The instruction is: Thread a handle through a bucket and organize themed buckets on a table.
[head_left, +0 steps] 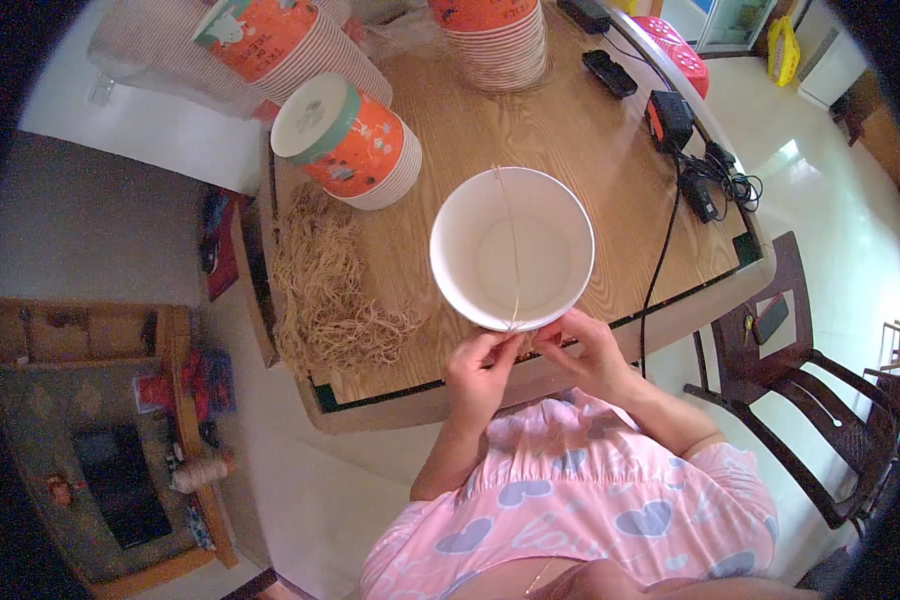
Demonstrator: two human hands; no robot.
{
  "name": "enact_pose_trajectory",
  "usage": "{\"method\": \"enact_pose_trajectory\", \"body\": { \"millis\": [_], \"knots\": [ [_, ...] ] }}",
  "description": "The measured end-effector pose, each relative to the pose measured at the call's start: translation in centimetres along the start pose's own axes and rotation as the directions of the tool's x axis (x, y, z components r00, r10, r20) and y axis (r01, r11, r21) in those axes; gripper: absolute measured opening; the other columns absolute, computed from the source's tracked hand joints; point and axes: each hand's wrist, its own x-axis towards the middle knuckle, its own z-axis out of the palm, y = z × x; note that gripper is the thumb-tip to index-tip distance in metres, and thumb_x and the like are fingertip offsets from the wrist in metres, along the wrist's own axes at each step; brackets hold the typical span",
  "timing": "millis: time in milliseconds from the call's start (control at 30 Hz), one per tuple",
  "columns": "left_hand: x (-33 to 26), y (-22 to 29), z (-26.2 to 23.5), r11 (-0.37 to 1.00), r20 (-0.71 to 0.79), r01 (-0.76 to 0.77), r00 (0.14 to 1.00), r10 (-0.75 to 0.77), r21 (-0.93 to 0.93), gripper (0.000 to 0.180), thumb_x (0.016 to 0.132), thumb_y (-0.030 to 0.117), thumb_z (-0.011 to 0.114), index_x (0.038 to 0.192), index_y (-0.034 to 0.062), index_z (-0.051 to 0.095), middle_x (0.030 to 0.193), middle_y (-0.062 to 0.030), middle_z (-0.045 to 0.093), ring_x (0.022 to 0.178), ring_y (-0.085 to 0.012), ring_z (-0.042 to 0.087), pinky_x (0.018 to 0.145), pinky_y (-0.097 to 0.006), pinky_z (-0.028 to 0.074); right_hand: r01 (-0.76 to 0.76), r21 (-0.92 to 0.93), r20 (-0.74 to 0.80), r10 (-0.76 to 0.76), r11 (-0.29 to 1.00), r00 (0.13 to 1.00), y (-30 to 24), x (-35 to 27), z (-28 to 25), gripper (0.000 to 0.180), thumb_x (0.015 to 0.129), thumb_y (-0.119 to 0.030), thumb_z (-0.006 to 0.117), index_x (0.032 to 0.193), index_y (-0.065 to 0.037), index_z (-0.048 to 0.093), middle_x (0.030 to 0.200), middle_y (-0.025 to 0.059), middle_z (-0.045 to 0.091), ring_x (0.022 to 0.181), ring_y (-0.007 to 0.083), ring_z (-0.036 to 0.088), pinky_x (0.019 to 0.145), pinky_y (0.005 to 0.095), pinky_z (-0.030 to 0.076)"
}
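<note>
One white-lined paper bucket (pixel 532 248) in the head view, mouth facing up, at the near edge of the wood-grained counter (pixel 630 225), right in front of the pink garment (pixel 570 505). One thin straw-coloured strand (pixel 514 250) across the mouth, from far rim to near rim.

Left hand (pixel 482 368) at the near rim, thumb and fingertips pinched together on the near end of the strand. Right hand (pixel 592 355) just beside, fingers bent in against the bucket's outside below the rim; cannot tell whether gripping the strand too, with the fingertips partly hidden.

Left of the bucket, well apart from it, a tangled pile of dry fibres (pixel 330 285). Behind that, an upturned stack of orange-and-green buckets (pixel 378 150), close to a taller wrapped stack (pixel 295 60); at the far edge, a third stack (pixel 498 50).

Along the right side, a black tray-like object (pixel 610 74), a black-and-orange box (pixel 670 120) and a coil of black cables (pixel 742 188). Beyond the counter to the right, a dark wooden chair (pixel 755 372) bearing a dark flat object (pixel 770 318).
</note>
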Motion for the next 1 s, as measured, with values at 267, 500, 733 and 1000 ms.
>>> {"method": "enact_pose_trajectory", "body": {
  "millis": [267,500,733,1000],
  "knots": [
    [-0.7,-0.8,-0.9,0.884,0.175,0.349,0.935,-0.308,-0.309,0.013,0.078,0.0,0.067,0.091,-0.0023,0.067,0.08,-0.0055,0.067,0.069,-0.0082,0.06,0.062,-0.021,0.048,-0.011,0.024,-0.065,0.012,1.0,0.998,-0.1,0.3,0.9,0.016,0.081,-0.001,0.061,0.097,0.002,0.062,0.096,0.0083,0.059,0.088,0.0144,0.058,0.077,0.0268,0.046],
    [-1.4,-0.7,-0.2,0.861,0.204,0.339,0.938,-0.28,-0.379,0.009,0.079,0.001,0.066,0.088,-0.0027,0.066,0.08,-0.0047,0.066,0.07,-0.0074,0.06,0.063,-0.02,0.048,-0.097,0.186,-0.021,0.103,0.978,0.994,1.4,0.3,1.6,0.021,0.08,-0.004,0.063,0.1,0.001,0.063,0.096,0.0066,0.062,0.086,0.0129,0.058,0.076,0.0259,0.047],
    [-1.5,-0.9,-0.3,0.891,0.165,0.329,0.943,-0.289,-0.314,0.009,0.078,0.002,0.068,0.085,-0.0028,0.065,0.073,-0.0011,0.063,0.063,-0.006,0.056,0.058,-0.02,0.045,-0.314,0.417,0.111,0.295,0.853,0.949,1.4,0.6,1.6,0.018,0.084,-0.007,0.061,0.099,0.002,0.063,0.091,0.0027,0.064,0.085,0.0102,0.059,0.079,0.025,0.048],
    [-1.4,-0.6,-0.2,0.961,0.067,0.19,0.981,-0.18,-0.2,0.009,0.077,0.002,0.068,0.085,-0.0027,0.065,0.077,-0.0054,0.064,0.065,-0.0083,0.058,0.057,-0.022,0.046,-0.299,0.545,0.116,0.282,0.783,0.952,1.7,0.6,2.1,0.016,0.085,-0.005,0.06,0.1,0.002,0.061,0.092,0.0036,0.064,0.087,0.0102,0.06,0.08,0.0245,0.049]
  ]
}}
